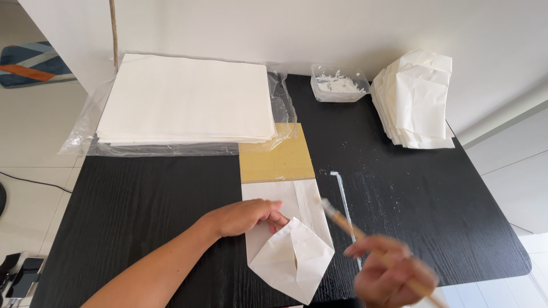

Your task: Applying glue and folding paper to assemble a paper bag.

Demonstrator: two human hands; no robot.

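My left hand (248, 217) rests on a partly folded white paper bag (291, 251) lying on the black table (142, 199), its fingers pressing the paper beside the opened, diamond-shaped bottom fold. My right hand (391, 276), blurred with motion, grips a wooden-handled brush (348, 225) whose pale tip points up-left, just right of the bag. The bag's upper end lies on a yellow-brown card (277, 157).
A thick stack of white paper sheets (185, 97) sits on clear plastic wrap at the back left. A clear tub of white paste (339, 84) stands at the back centre, next to a pile of folded white bags (419, 100). A white paste streak (342, 194) marks the table.
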